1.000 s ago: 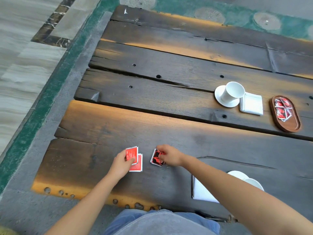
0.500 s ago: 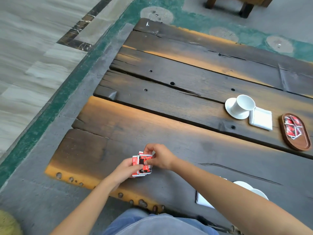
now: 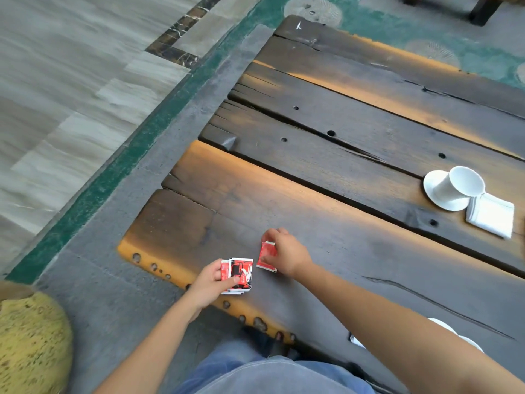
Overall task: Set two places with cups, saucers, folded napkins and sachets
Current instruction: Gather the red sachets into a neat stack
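My left hand (image 3: 211, 282) holds a small stack of red and white sachets (image 3: 238, 275) near the table's front left corner. Just to its right, my right hand (image 3: 285, 251) pinches a single red sachet (image 3: 266, 255) against the dark wooden table (image 3: 326, 223). At the far right a white cup (image 3: 461, 184) stands on a white saucer (image 3: 433, 186), with a folded white napkin (image 3: 491, 216) touching it. Under my right forearm, parts of a second saucer (image 3: 443, 325) and a second napkin (image 3: 355, 339) peek out at the near edge.
The table's left end and front edge lie close to my hands, with grey and green floor (image 3: 99, 180) beyond. A yellow speckled cushion (image 3: 31, 339) sits at the lower left. A dark furniture leg (image 3: 483, 9) stands at the top right.
My hands came together over the sachets, then parted: the left now holds the stack and the right holds one sachet. The view swung left, so the wooden sachet tray left the frame.
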Action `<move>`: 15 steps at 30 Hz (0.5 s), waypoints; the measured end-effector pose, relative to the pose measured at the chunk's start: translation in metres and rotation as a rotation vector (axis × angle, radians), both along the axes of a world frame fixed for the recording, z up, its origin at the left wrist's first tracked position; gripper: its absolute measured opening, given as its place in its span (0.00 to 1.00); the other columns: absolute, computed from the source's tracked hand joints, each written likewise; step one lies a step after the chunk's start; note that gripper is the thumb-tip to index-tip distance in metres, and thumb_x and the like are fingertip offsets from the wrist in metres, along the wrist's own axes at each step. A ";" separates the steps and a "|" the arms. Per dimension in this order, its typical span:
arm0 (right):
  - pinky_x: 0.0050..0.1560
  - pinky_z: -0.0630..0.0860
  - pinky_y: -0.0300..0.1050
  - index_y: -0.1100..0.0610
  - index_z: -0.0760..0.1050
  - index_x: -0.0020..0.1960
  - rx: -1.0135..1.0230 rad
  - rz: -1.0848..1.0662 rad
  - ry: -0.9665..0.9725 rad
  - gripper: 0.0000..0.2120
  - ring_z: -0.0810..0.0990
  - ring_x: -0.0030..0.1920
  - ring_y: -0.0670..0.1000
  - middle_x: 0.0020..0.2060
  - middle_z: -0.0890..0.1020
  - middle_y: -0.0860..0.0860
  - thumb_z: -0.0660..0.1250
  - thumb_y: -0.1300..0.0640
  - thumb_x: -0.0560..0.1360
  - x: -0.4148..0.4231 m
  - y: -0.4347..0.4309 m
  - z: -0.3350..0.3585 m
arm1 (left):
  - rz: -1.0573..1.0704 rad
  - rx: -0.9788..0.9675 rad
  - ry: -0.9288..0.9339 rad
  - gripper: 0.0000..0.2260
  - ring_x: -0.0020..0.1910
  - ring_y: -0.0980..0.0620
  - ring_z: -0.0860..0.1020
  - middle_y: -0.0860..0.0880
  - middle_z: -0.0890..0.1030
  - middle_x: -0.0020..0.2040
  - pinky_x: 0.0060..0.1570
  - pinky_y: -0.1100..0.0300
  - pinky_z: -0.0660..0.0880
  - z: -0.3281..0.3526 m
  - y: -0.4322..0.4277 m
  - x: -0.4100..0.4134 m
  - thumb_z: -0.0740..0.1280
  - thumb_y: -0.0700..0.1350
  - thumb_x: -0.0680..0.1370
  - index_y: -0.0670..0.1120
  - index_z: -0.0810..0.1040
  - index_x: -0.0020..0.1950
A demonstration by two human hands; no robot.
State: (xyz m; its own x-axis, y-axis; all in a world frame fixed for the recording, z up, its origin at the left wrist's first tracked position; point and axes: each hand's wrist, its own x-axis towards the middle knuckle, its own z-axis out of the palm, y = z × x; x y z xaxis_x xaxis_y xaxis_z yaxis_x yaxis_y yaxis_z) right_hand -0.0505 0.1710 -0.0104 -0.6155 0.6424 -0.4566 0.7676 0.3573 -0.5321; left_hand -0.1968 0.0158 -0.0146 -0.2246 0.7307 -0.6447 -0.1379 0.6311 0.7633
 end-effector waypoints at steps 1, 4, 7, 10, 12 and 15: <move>0.53 0.73 0.48 0.51 0.70 0.61 0.049 0.034 -0.056 0.19 0.70 0.61 0.54 0.60 0.73 0.52 0.69 0.52 0.71 0.001 -0.002 -0.004 | 0.007 0.000 -0.003 0.11 0.47 0.52 0.82 0.48 0.85 0.47 0.46 0.61 0.78 0.000 -0.002 -0.001 0.69 0.34 0.74 0.45 0.76 0.52; 0.58 0.69 0.51 0.49 0.64 0.67 0.151 0.146 -0.160 0.31 0.64 0.66 0.55 0.65 0.66 0.51 0.73 0.52 0.68 0.005 -0.011 -0.016 | 0.017 -0.008 -0.005 0.12 0.49 0.52 0.83 0.48 0.85 0.49 0.52 0.57 0.78 0.000 -0.006 -0.003 0.70 0.35 0.74 0.45 0.76 0.55; 0.59 0.67 0.52 0.48 0.60 0.70 0.242 0.178 -0.173 0.33 0.63 0.67 0.56 0.67 0.64 0.51 0.70 0.55 0.70 0.010 -0.017 -0.024 | 0.024 -0.018 0.000 0.12 0.51 0.50 0.82 0.46 0.85 0.50 0.54 0.54 0.77 0.000 -0.006 -0.003 0.69 0.35 0.74 0.45 0.76 0.56; 0.60 0.67 0.53 0.47 0.59 0.71 0.258 0.178 -0.148 0.30 0.62 0.67 0.57 0.68 0.64 0.51 0.67 0.57 0.73 0.014 -0.018 -0.026 | 0.035 -0.022 0.010 0.13 0.52 0.49 0.82 0.45 0.84 0.51 0.56 0.53 0.77 0.002 -0.005 -0.001 0.69 0.35 0.74 0.44 0.75 0.57; 0.59 0.67 0.53 0.48 0.59 0.71 0.265 0.189 -0.130 0.28 0.63 0.67 0.56 0.68 0.65 0.51 0.64 0.58 0.74 0.016 -0.019 -0.024 | 0.044 -0.021 0.018 0.13 0.51 0.50 0.82 0.46 0.84 0.51 0.53 0.56 0.78 0.002 -0.001 0.001 0.69 0.35 0.75 0.44 0.75 0.58; 0.58 0.69 0.53 0.51 0.63 0.70 0.271 0.254 -0.111 0.24 0.63 0.68 0.55 0.68 0.67 0.50 0.60 0.61 0.75 0.017 -0.018 -0.020 | 0.087 -0.011 0.048 0.12 0.45 0.57 0.83 0.50 0.85 0.48 0.42 0.68 0.77 0.003 0.000 0.002 0.68 0.36 0.75 0.45 0.76 0.57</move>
State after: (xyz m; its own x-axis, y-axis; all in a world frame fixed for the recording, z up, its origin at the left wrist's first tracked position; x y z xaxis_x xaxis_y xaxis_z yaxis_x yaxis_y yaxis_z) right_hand -0.0336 0.1526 -0.0308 -0.7268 0.5826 -0.3638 0.6843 0.6595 -0.3110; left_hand -0.1949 0.0157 -0.0117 -0.3174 0.7000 -0.6398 -0.1558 0.6270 0.7633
